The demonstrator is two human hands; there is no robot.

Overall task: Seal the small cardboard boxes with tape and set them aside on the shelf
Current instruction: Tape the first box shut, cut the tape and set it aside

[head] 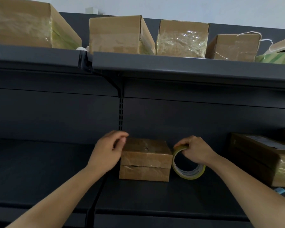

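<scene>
Head view, hands: my left hand (106,151) sat loosely curled against the top box's corner, gripping nothing; my right hand (195,151) clutched the tape roll (190,176).
Boxes: small cardboard boxes (145,159) stood stacked on the shelf (138,195), just beside the roll.
Technique: I judged it best to brace the stack, then draw tape flat across the seam.

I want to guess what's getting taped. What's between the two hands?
In the head view, the small cardboard box sits between the left hand and the right hand, which grips the tape roll standing right beside the box.
</scene>
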